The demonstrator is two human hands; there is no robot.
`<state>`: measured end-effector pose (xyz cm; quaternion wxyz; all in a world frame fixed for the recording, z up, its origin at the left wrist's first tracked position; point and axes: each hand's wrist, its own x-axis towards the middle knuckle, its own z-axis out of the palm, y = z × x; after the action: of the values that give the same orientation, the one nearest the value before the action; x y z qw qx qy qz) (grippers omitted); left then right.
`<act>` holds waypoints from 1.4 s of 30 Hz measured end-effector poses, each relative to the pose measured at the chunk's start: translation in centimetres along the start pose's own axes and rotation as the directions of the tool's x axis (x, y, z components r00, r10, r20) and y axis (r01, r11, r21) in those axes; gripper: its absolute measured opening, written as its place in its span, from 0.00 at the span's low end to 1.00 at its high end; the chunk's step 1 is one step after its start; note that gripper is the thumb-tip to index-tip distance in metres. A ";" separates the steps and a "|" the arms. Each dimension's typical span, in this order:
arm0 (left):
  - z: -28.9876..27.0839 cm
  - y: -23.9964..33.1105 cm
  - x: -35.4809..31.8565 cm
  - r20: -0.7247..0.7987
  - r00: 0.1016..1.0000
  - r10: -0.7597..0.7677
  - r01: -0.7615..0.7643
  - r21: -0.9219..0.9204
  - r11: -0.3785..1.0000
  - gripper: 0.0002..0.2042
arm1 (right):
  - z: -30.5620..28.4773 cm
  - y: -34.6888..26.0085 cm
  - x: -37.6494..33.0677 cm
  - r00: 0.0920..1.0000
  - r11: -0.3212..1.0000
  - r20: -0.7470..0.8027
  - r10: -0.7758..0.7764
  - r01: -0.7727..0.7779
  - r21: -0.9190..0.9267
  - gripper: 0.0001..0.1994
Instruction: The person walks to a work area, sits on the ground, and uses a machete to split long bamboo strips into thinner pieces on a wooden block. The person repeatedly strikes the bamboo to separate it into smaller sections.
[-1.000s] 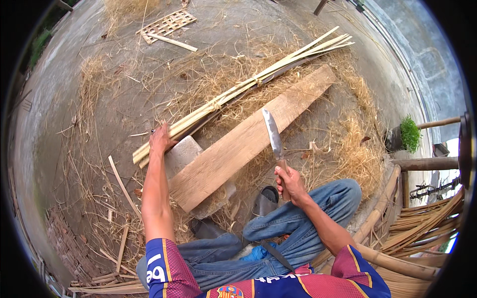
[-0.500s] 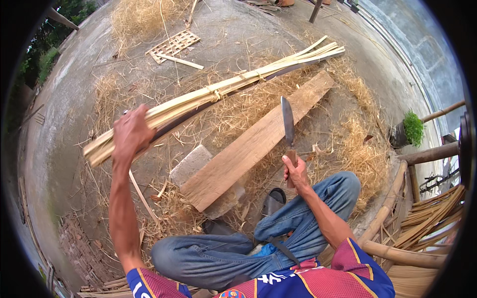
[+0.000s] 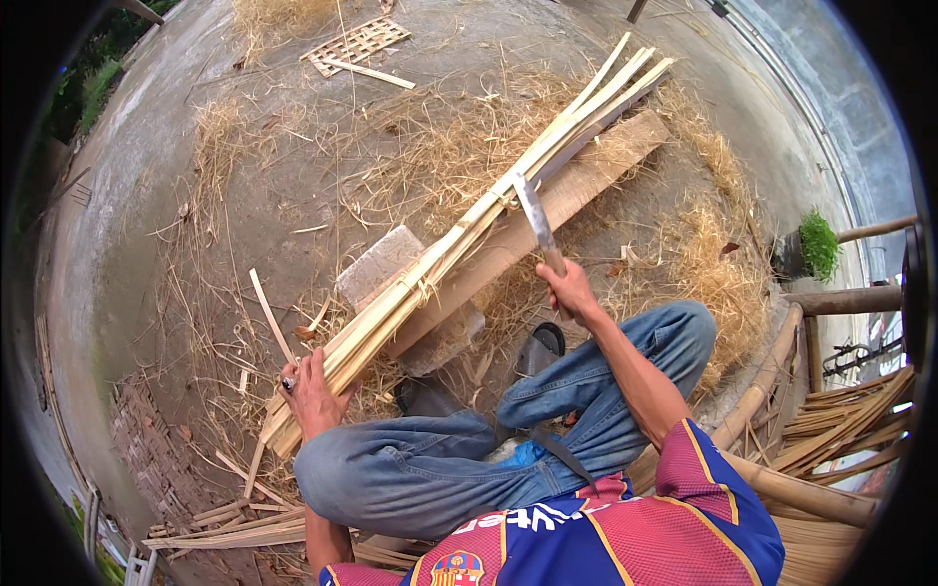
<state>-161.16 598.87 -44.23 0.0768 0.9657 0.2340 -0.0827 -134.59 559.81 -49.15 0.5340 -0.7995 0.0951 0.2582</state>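
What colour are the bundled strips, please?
The bundled strips are mostly pale yellow, clearest in the head view.

Straw-coloured shavings (image 3: 708, 293) litter a grey floor (image 3: 137, 303) on both sides of a wooden plank (image 3: 586, 181); a pale block (image 3: 379, 266) sits just left of the plank, and a woven lattice (image 3: 357, 45) lies well beyond its left side.

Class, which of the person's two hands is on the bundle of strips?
The left hand, holding the bundle of pale strips near its lower end; the right hand holds the knife.
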 end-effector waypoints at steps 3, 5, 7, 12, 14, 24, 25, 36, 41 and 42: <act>-0.1 1.4 -0.2 0.156 0.978 -0.141 0.148 -0.033 0.988 0.53 | -0.2 -0.7 3.0 0.998 0.990 -0.031 0.053 -0.048 0.131 0.14; 0.8 1.0 -1.0 0.102 0.988 -0.112 0.112 0.009 0.994 0.55 | -0.1 -2.0 4.7 0.999 0.987 -0.011 0.047 -0.045 0.156 0.14; 1.8 0.8 -1.6 0.046 0.997 -0.069 0.066 0.057 0.996 0.54 | -0.2 -2.6 5.1 0.999 0.991 -0.001 0.033 -0.033 0.132 0.14; 4.2 0.3 -2.7 -0.109 0.993 0.037 -0.025 0.111 0.993 0.52 | -2.5 -3.6 0.2 0.995 0.994 0.083 0.052 -0.043 -0.103 0.16; 5.7 -0.3 -3.1 -0.272 0.959 0.075 -0.056 0.076 0.996 0.49 | -3.7 -5.3 -3.1 0.985 0.982 0.121 0.121 -0.101 -0.158 0.18; 6.4 -1.2 -3.0 -0.351 0.916 0.194 -0.144 0.162 0.976 0.46 | -7.1 -4.3 -4.5 0.952 0.954 0.283 0.117 -0.029 -0.298 0.19; 6.5 -1.2 -2.9 -0.361 0.906 0.222 -0.159 0.195 0.968 0.48 | -7.7 -6.1 -5.3 0.975 0.942 0.204 0.085 -0.012 -0.336 0.20; 8.1 -1.8 -3.3 -0.404 0.891 0.210 -0.132 0.213 0.968 0.45 | -6.2 -6.3 -6.4 0.979 0.948 0.160 0.129 -0.074 -0.309 0.19; 4.9 0.4 -2.5 -0.226 0.971 0.076 -0.058 0.087 0.995 0.44 | -6.4 -2.6 -4.5 0.937 0.881 -0.322 0.138 0.032 0.471 0.19; 4.3 0.5 -1.8 -0.168 0.985 0.044 -0.031 0.079 0.996 0.42 | -6.4 -2.0 -4.8 0.947 0.888 -0.284 0.152 -0.005 0.460 0.18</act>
<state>-162.99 596.80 -48.02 0.0212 0.9757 0.2179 -0.0076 -135.79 554.28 -43.19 0.6728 -0.6787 0.2686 0.1207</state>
